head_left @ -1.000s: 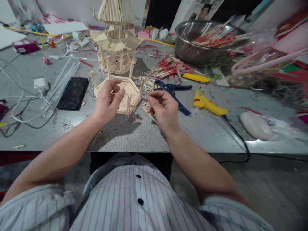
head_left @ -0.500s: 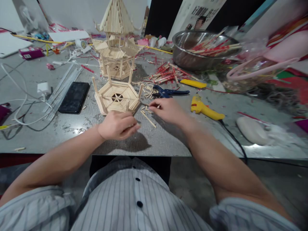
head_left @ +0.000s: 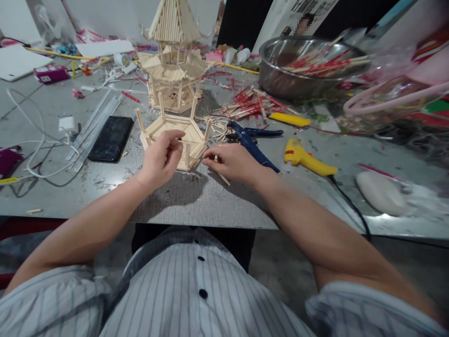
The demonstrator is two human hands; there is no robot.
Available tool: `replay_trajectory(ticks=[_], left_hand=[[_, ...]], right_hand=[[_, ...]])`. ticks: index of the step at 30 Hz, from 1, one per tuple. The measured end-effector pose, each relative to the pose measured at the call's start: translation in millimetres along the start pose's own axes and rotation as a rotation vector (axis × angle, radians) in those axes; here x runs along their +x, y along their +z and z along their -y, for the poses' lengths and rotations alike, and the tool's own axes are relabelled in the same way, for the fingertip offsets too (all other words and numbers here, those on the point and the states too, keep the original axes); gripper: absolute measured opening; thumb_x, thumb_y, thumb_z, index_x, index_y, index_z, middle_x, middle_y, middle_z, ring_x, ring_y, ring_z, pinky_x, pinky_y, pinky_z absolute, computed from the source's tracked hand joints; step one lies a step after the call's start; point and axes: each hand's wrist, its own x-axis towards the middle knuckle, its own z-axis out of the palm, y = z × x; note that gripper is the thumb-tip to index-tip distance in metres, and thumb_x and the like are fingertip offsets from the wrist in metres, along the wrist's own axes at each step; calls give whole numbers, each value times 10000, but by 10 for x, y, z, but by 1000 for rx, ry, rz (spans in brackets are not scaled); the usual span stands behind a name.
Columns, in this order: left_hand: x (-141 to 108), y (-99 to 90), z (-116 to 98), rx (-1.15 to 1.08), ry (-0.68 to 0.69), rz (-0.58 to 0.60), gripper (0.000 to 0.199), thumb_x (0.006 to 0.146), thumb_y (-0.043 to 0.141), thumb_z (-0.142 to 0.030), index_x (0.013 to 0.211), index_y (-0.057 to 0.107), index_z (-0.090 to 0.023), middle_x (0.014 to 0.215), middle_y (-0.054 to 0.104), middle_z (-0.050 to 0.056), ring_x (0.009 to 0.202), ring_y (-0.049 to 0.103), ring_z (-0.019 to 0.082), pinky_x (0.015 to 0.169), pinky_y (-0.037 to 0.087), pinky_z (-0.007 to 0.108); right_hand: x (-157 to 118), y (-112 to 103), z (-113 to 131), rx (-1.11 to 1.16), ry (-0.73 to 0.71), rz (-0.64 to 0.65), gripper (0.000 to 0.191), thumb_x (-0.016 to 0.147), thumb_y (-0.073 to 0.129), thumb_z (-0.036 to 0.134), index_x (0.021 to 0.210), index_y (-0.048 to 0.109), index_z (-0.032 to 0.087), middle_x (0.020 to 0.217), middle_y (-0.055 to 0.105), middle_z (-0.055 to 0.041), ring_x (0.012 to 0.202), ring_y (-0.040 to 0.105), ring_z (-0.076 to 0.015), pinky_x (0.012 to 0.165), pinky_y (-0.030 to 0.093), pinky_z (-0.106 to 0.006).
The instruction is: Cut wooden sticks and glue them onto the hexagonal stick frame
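A hexagonal wooden-stick base (head_left: 191,161) with upright posts lies in front of me. My left hand (head_left: 161,157) hovers over its front left part, loosely curled, thumb and index finger apart, with nothing visible between them. Beside the base's right edge is my right hand (head_left: 229,161), thumb and fingers drawn close together; whatever they hold, if anything, is too small to make out. A thin loose stick (head_left: 223,179) lies under that hand, and short cut pieces (head_left: 218,131) are scattered beyond it. Blue-handled cutters (head_left: 250,142) lie just behind the right hand, partly covered by it.
A tiered stick pagoda (head_left: 175,70) stands behind the base. At left lies a black phone (head_left: 111,139) near a white charger (head_left: 68,125). Rightward are a yellow glue gun (head_left: 308,158), a yellow cutter knife (head_left: 289,120), red-wrapped sticks (head_left: 245,103) and a metal bowl (head_left: 277,77).
My left hand has moved up and leftward from the table front to over the base. My right hand has shifted slightly left and down. The view has turned a little.
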Motion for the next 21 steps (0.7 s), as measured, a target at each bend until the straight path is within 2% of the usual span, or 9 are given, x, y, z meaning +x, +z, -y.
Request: replay_trajectory(ticks=[6,11,16,21], left_hand=[[14,15,-13,-8,-39,13,257,841,453,-149,1080,536,-192,763,585,1,554,463,83,555,397,231],[9,58,21,-31,-69,6,267,813,440,-112,1045,554,-177,741,567,-8,548,455,83,563,404,234],[-13,147,79,-133,-229,76,285,792,416,-95,1028,547,-187,770,568,-17,521,450,66,562,419,226],[-2,171,75,-118,-326,158,352,682,433,-42,977,568,-179,812,606,2,506,444,67,541,420,235]], right_hand=[[-38,209,-96,26,13,-35,164,866,542,239,844,702,206,805,698,-56,713,592,-175,667,390,-295],[-82,240,-135,36,27,-63,166,876,536,239,856,696,197,814,695,-55,725,591,-171,683,390,-294],[-92,232,-122,66,21,-80,182,875,522,250,865,697,199,808,691,-57,704,590,-172,664,396,-297],[-107,271,-129,88,17,-105,204,877,521,270,956,695,198,880,708,-75,722,603,-181,688,427,-311]])
